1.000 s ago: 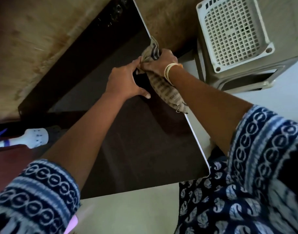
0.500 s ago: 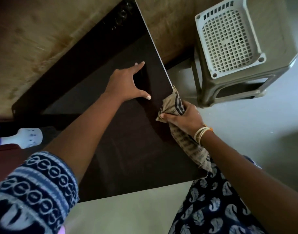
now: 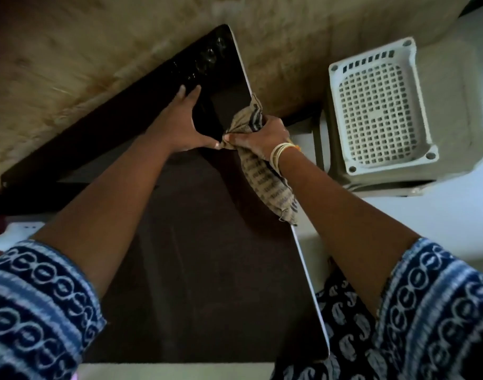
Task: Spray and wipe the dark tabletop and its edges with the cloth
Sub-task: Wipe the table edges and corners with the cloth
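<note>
The dark tabletop [image 3: 207, 270] fills the middle of the head view, with a pale right edge [image 3: 306, 267] running from far to near. My right hand [image 3: 262, 134] is shut on a striped beige cloth [image 3: 270, 182], pressing it over the right edge near the far corner; the cloth's tail hangs down along my wrist. My left hand [image 3: 180, 124] lies flat on the tabletop with spread fingers, its thumb touching the cloth. The white spray bottle [image 3: 21, 229] lies at the left, mostly hidden behind my left arm.
A grey plastic stool [image 3: 443, 111] with a white perforated basket [image 3: 377, 105] on it stands on the pale floor just right of the table's far corner. A worn tan wall [image 3: 70, 64] runs behind the table's far side.
My right hand slid the cloth back along the right edge, from the middle of the edge up to the far corner. My left hand moved a little farther away on the tabletop.
</note>
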Demonstrator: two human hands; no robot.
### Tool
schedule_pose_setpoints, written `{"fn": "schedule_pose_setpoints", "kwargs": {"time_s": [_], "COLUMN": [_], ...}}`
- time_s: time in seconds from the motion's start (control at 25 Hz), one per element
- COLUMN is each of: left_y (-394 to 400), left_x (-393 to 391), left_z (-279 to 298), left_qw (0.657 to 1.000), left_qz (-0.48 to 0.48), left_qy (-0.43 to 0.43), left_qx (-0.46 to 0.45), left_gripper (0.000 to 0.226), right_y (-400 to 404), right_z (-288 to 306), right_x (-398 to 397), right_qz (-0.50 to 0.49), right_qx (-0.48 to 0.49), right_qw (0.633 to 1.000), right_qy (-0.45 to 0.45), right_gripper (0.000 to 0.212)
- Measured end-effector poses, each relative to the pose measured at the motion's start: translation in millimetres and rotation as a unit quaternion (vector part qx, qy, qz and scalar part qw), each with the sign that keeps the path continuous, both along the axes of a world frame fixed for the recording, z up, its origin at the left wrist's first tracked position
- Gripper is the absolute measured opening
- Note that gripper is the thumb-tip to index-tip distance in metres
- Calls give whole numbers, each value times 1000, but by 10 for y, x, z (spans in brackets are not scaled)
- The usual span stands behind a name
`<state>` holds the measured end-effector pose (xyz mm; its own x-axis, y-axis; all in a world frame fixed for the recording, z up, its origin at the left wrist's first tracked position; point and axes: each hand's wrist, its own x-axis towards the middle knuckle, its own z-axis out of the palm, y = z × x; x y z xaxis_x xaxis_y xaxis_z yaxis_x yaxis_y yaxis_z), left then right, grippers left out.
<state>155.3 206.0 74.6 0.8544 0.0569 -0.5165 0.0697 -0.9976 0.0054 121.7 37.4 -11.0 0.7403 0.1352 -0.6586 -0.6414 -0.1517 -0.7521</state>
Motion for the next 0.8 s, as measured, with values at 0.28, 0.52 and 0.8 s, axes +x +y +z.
{"fn": "schedule_pose_setpoints", "kwargs": {"time_s": [0.28, 0.52, 0.8], "left_y": [84, 82, 146], "left_x": [625, 538, 476], "left_z": [14, -5, -42], "left_qw": [994, 991, 992], "left_qz": [86, 124, 124], "left_qy": [65, 36, 16], "left_qx": [34, 30, 13], "left_gripper": [165, 152, 152], "right_y": [152, 370, 530], "right_z": [180, 234, 117], "right_x": [987, 1731, 1928], "right_qz": [7, 14, -39], "right_qx": [-12, -52, -186], "right_qw": [1000, 997, 979], "right_qy": [-13, -63, -69], "right_gripper": [78, 81, 53]}}
